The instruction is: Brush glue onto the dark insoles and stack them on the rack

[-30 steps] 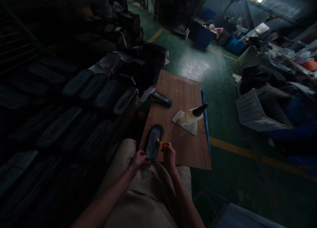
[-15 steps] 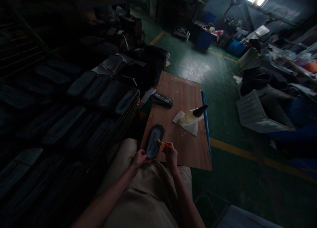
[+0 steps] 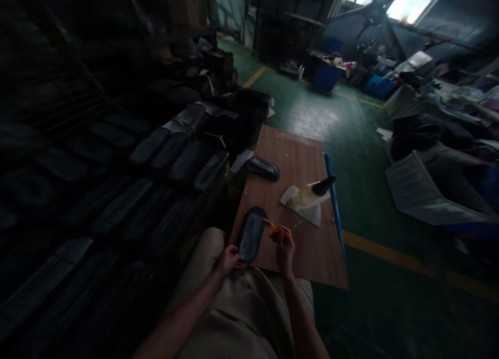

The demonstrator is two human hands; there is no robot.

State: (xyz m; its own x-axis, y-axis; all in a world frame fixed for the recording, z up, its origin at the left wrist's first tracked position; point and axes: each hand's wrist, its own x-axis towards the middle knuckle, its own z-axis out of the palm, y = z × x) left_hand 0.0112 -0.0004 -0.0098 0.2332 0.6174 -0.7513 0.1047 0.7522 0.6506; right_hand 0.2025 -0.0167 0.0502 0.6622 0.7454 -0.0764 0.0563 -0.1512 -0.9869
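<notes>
A dark oblong pad (image 3: 252,236) with whitish smears on its face lies at the near left edge of a wooden board (image 3: 300,255) across my lap. My left hand (image 3: 229,260) is closed on the pad's near left end. In my right hand (image 3: 284,244) is a small brush (image 3: 277,228) with an orange handle; its tip is at the pad's upper right edge. Farther up the board are dark oblong pads (image 3: 263,168), apparently stacked. A pale bottle with a black cone-shaped top (image 3: 323,186) lies or leans on a white sheet (image 3: 312,216).
Racks to my left carry rows of similar dark pads (image 3: 120,203). A pale bin (image 3: 419,190) with dark material stands on the right. Blue containers (image 3: 327,77) sit on the green floor farther off. A blue strip (image 3: 335,208) runs along the board's right edge.
The brush has moved from the middle of the pad's right side toward its upper right edge. My left hand keeps its place on the pad. The whole view has shifted slightly.
</notes>
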